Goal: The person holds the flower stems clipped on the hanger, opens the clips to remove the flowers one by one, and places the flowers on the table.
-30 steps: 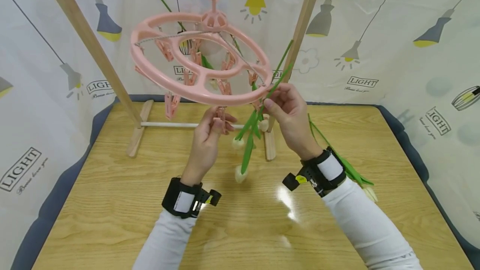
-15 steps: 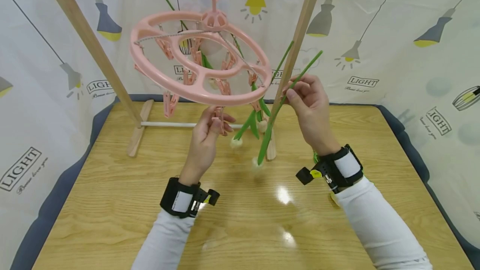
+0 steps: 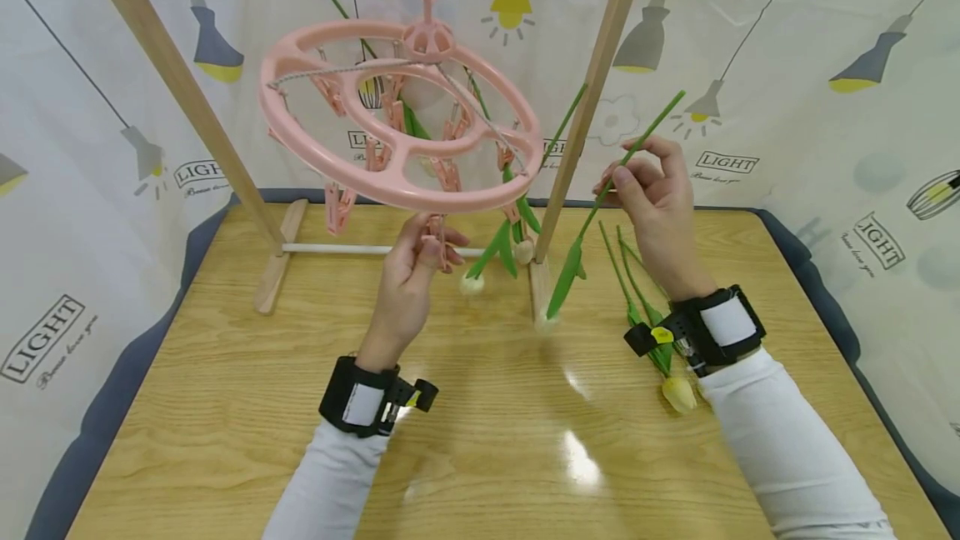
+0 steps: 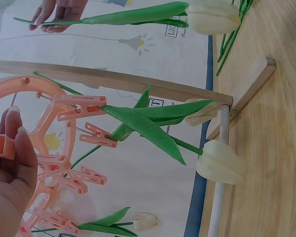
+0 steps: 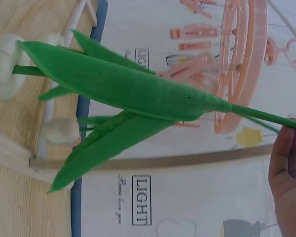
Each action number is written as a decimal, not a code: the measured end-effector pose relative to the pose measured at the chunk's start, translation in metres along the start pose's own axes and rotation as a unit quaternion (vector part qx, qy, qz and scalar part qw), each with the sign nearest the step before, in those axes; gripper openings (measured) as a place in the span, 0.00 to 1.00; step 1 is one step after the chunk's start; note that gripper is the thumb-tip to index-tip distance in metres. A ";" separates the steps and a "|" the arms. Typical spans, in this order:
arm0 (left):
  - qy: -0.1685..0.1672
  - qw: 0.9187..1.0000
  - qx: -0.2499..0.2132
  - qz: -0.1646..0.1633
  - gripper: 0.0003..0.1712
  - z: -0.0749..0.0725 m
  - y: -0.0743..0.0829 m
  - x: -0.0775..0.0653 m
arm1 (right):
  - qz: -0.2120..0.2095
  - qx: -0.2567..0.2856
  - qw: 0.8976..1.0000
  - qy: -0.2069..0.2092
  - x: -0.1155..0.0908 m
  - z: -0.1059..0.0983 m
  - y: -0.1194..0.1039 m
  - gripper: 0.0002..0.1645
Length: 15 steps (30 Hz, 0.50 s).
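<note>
A round pink clip hanger (image 3: pixel 408 197) hangs in front of me, pink clothespins dangling from it. My left hand (image 3: pixel 405 290) grips one clothespin (image 3: pixel 441 242) at the near rim; nothing shows in that clothespin. Out to the right, my right hand (image 3: pixel 656 207) pinches the green stem of a white tulip (image 3: pixel 567 277), whose bloom points down. Its broad leaves (image 5: pixel 123 84) fill the right wrist view. Near the hanger's right side, white tulips (image 4: pixel 219 163) hang upside down from clothespins. Farther back, another tulip (image 4: pixel 145 220) hangs the same way.
A wooden frame, its right post (image 3: pixel 600 65) beside the hanger, stands on the wooden table (image 3: pixel 480 457). A white bar (image 3: pixel 337 249) joins its feet. Loose tulips (image 3: pixel 678 394) lie on the table under my right forearm. A printed cloth (image 3: pixel 810 90) forms the backdrop.
My right hand has moved right, away from the hanger's rim, carrying the tulip with it. The left hand stays on its clothespin. Tulips on the table show more plainly.
</note>
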<state>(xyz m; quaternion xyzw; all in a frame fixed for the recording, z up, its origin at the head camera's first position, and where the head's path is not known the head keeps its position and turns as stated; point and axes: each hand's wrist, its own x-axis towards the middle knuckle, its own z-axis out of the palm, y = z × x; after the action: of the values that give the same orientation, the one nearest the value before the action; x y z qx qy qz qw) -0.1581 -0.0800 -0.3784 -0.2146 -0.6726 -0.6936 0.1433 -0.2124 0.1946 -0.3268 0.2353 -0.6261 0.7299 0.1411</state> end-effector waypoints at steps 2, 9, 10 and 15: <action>0.000 1.000 -0.002 0.001 0.30 0.000 0.000 0.000 | 0.000 -0.005 1.000 0.012 0.002 -0.006 0.000 0.15; 0.003 1.000 0.000 0.005 0.36 -0.002 0.000 -0.001 | 0.004 -0.040 0.998 0.056 0.009 -0.028 -0.002 0.16; 0.003 1.000 0.001 0.005 0.36 -0.002 -0.001 -0.001 | 0.008 -0.047 0.997 0.058 0.010 -0.031 -0.002 0.17; 0.000 1.000 0.002 0.007 0.37 -0.004 0.000 -0.001 | 0.039 -0.070 0.994 0.073 0.015 -0.047 -0.002 0.19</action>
<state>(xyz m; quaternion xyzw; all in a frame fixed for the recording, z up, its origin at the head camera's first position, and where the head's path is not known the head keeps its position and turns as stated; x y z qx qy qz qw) -0.1578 -0.0836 -0.3790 -0.2187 -0.6726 -0.6911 0.1489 -0.2318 0.2395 -0.3227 0.1466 -0.6722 0.7044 0.1742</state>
